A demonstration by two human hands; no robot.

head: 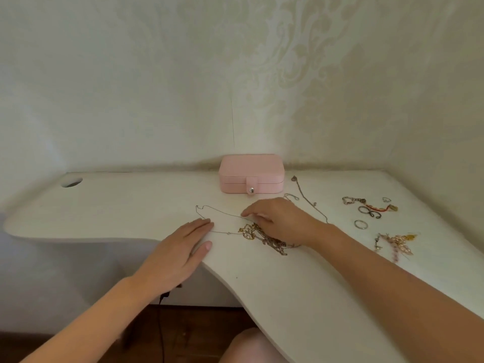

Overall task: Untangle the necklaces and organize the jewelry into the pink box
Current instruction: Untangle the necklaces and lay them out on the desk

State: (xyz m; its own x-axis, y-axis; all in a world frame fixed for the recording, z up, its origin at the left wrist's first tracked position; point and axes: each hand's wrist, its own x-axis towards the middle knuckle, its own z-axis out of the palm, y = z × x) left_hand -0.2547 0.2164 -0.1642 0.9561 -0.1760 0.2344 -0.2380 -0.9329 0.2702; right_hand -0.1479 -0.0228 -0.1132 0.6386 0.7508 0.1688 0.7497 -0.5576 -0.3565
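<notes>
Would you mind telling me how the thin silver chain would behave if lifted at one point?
Probably floppy: the thin chain lies in loose bends, so it would dangle. Likely very light, being so fine. It seems to run into the tangled clump, so pulling may drag or tighten that.

Light was soft, diffuse and rather dim, with a greenish-grey cast. A faint shadow lay beneath the closed pink rectangular box (251,174) on the curved white desk (104,205). Wide-angle distortion bowed the desk edge and wall corners. The pink-and-gold beaded jewellery cluster (395,244) was smeared.
</notes>
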